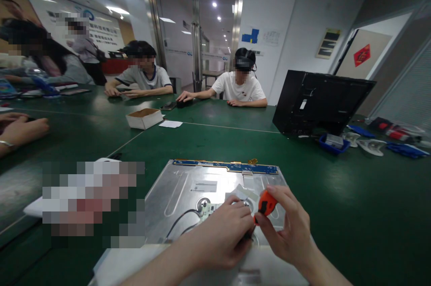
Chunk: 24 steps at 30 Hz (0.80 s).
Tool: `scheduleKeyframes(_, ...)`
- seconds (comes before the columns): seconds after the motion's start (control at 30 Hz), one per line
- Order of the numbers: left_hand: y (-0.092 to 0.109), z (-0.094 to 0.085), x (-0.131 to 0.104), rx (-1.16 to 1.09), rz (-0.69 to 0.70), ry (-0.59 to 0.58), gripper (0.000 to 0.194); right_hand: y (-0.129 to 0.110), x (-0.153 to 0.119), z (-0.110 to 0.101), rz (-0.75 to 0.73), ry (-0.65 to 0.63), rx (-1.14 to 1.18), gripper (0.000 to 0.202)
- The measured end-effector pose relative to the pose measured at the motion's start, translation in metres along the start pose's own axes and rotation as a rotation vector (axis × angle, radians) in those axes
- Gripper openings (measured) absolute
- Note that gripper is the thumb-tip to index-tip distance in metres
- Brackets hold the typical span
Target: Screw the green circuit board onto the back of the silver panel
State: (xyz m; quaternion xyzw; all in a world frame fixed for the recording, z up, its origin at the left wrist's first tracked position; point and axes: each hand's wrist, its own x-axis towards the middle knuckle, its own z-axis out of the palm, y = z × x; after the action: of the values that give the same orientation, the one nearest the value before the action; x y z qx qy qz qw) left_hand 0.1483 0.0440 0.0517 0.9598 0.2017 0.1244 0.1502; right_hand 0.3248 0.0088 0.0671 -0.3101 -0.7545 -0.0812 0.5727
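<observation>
Since that stubby, rounded orange-and-black tool handle (267, 204) is pinched between the thumb and fingers of the right hand (291, 227), it's easy to place: just right of the left fingers, slanting down toward them. Looks like a screwdriver to me, but the tip's hidden, so don't quote me. The left hand (227, 230) is curled low over the work, and honestly I can't tell whether its fingers are gripping anything underneath.

Below both sets of fingers is a flat, shiny silver metal panel (185, 179). Just left of the left fingers there's a small pale green circuit board (208, 209) with thin black cables (182, 215) beside it, and past the fingertips, along the panel's far edge, a long narrow blue circuit strip (215, 167).

If it were me, I'd have the left fingers steady things close to the tip but not under it, stand the handle up straighter, and go easy on pressure. Bare electronics that near probably won't forgive a slip.

Further out on the green tabletop (218, 140), an open white cardboard box (144, 120) sits beyond the fingers to the left, and a big black monitor (319, 102), back toward us, beyond them to the right.
</observation>
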Motion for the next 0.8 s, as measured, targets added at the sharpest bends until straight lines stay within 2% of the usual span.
scheduleKeyframes(0.27,0.0006,-0.0022,-0.0002,-0.011,0.009,-0.007,0.012,-0.0032,0.0058,-0.0019,-0.004,-0.046,0.025,0.048)
scheduleKeyframes(0.8,-0.0011,-0.0027,-0.0012,-0.027,0.007,-0.005,0.013,-0.0008,0.0027,-0.0003,0.009,-0.017,0.008,0.046)
